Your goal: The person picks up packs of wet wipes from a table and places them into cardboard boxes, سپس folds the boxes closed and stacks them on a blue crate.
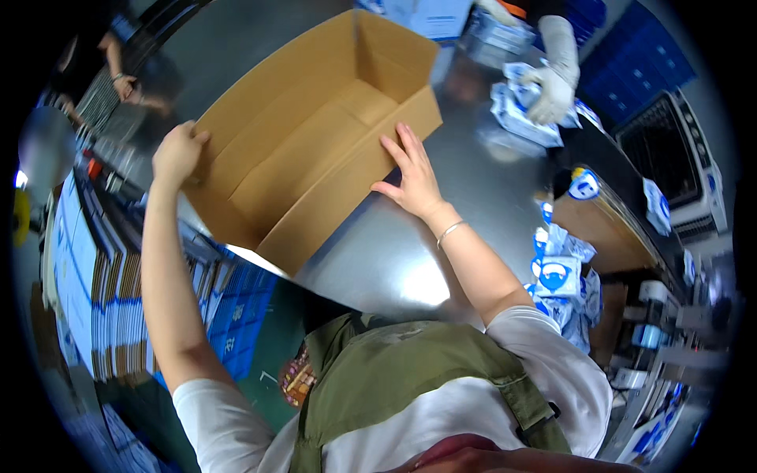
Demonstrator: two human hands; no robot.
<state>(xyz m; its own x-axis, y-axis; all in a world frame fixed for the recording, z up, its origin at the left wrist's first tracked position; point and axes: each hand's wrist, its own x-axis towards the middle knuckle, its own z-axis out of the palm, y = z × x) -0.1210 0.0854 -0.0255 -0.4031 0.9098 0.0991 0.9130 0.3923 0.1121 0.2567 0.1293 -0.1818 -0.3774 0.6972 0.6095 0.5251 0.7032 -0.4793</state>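
Observation:
An open brown cardboard box (335,206) sits tilted across the metal table (359,272), its inside bare. My left hand (177,155) is closed round the rim at its left end, some fingers hidden by the wall. Against the outer face of the near long side, my right hand (412,175) rests with fingers spread, fingertips close to the upper edge. A bracelet circles my right wrist.
At the back right, a co-worker's gloved hand (552,96) handles white-and-blue packets (524,122). More packets (560,276) are heaped at the right. Flattened cartons (118,292) stand stacked at the left. Another person's hands (126,87) show at the far left.

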